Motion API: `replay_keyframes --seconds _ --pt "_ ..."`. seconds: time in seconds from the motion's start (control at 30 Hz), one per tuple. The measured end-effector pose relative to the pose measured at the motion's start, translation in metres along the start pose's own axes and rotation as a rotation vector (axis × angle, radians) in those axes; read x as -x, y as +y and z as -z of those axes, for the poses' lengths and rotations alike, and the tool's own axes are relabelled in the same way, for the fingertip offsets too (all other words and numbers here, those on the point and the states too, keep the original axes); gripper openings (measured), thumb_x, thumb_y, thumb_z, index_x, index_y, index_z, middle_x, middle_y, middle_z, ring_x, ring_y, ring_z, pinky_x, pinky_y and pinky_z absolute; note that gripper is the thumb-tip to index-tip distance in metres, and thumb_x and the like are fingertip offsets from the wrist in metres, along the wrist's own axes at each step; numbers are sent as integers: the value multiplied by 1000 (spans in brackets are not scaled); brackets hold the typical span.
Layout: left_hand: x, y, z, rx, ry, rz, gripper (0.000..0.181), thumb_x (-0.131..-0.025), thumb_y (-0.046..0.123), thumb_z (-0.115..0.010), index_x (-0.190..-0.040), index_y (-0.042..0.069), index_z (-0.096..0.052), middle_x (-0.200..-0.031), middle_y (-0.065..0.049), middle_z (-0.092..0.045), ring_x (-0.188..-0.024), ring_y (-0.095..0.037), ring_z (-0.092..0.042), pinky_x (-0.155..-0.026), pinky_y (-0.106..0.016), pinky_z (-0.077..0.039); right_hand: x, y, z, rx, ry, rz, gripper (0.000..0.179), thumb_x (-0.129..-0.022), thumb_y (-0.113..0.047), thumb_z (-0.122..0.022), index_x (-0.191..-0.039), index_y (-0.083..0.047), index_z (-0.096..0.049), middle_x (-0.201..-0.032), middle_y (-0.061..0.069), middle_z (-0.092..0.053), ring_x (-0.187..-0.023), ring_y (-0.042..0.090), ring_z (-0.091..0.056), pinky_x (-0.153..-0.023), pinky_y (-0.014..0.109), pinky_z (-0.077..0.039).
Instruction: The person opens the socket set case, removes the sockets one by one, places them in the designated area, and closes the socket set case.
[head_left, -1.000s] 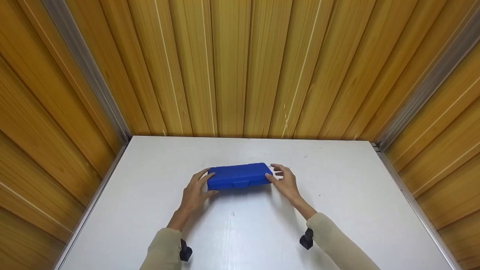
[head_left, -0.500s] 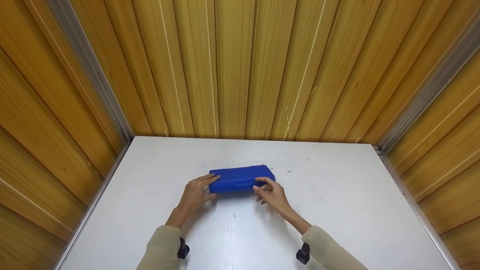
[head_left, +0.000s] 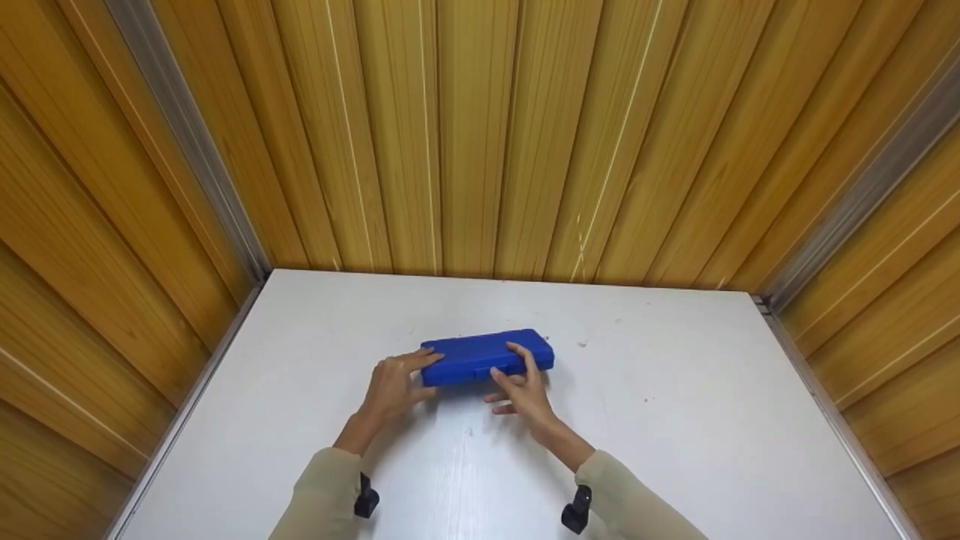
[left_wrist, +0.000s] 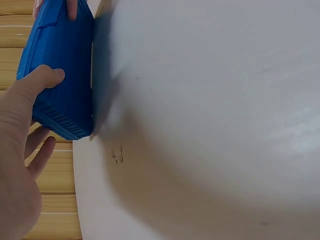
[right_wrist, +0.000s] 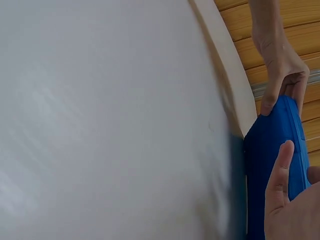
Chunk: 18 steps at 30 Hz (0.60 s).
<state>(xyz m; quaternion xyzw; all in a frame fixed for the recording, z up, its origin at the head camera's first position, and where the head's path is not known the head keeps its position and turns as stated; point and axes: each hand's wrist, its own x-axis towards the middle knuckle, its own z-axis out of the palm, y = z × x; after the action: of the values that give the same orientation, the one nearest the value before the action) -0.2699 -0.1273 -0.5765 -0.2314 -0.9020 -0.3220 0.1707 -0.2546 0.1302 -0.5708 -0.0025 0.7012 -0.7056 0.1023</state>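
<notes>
A blue plastic case point(head_left: 472, 352) with its lid closed is held over the white table, its latch point(head_left: 491, 372) facing the person. My left hand point(head_left: 388, 386) grips the case's left end, fingers on top and thumb on the underside; the left wrist view shows that thumb point(left_wrist: 47, 76) lying across the blue surface. At the front edge, my right hand point(head_left: 531, 397) has its index finger on the lid and its thumb by the latch, pinching the edge, while its other fingers extend below. In the right wrist view the right thumb point(right_wrist: 281, 172) stands against the case.
The white table point(head_left: 675, 420) has its far edge at a wood-patterned panel wall point(head_left: 465, 150). More such panels rise at the left and right, with grey metal posts point(head_left: 202, 142) at the corners. Small dark cameras point(head_left: 366, 501) sit on both wrists.
My right hand has left the case's right end and moved left along its front edge to the latch. The left hand keeps its grip on the left end.
</notes>
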Motion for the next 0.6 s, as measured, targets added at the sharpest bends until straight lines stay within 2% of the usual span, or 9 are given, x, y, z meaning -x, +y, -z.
replay_keyframes --seconds 0.13,0.27,0.4,0.6 --pt "5 3 -7 -20 13 -1 55 -73 8 -91 -126 10 -74 -130 -19 -69 -118 -39 -68 -97 -52 -55 1 1 -5 -39 70 -35 66 -102 -24 -64 -158 -21 -28 -96 18 -71 -69 14 -75 -59 27 -60" --pt "7 4 -11 -46 15 -17 55 -73 9 -92 -125 9 -74 -130 -20 -69 -118 -39 -68 -97 -49 -55 4 0 -11 -59 143 -75 64 -101 -17 -65 -156 -21 -32 -94 19 -69 -65 14 -73 -58 26 -59" --pt "9 5 -13 -77 4 -21 55 -73 9 -92 -125 8 -73 -131 -20 -68 -119 -38 -67 -98 -47 -55 5 0 -15 -11 186 -92 61 -101 -16 -66 -153 -20 -35 -86 13 -67 -61 13 -71 -53 24 -55" --pt "9 5 -12 -80 -43 -6 58 -76 5 -89 -130 7 -70 -135 -24 -64 -124 -41 -63 -99 -46 -54 1 4 -16 82 200 -70 58 -100 -15 -66 -151 -19 -38 -73 6 -64 -52 9 -57 -47 21 -40"
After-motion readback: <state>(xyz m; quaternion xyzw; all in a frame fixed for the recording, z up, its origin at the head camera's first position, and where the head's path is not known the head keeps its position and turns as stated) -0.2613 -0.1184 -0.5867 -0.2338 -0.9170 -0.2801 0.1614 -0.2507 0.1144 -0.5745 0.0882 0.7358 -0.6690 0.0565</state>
